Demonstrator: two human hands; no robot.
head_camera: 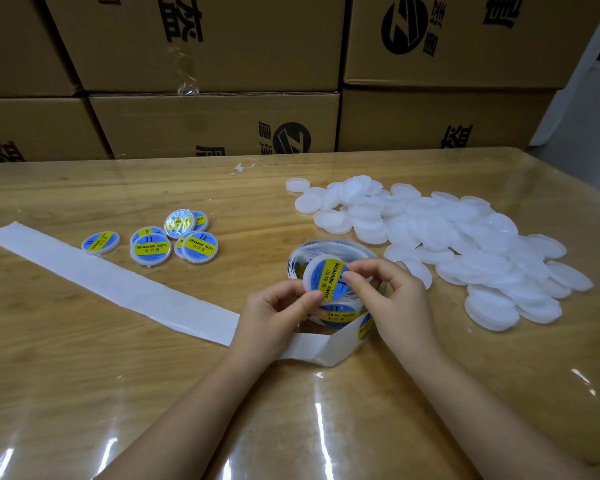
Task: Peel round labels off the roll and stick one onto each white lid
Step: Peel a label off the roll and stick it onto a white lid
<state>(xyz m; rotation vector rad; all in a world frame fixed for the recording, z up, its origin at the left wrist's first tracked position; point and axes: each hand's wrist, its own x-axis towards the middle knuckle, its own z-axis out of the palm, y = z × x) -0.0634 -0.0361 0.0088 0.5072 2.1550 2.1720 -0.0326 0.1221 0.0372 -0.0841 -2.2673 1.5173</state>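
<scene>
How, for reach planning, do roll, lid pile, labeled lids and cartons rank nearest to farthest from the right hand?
From right hand:
1. Roll, beneath it
2. Lid pile, right
3. Labeled lids, left
4. Cartons, behind

**Soft even light, glare on the tabletop**

Overhead light leaves white streaks on the glossy table [84,393] near the bottom edge. The white lids [465,237] look washed out, with soft outlines. Shadows are faint. Wide-angle distortion bends the cardboard boxes [222,123].
</scene>
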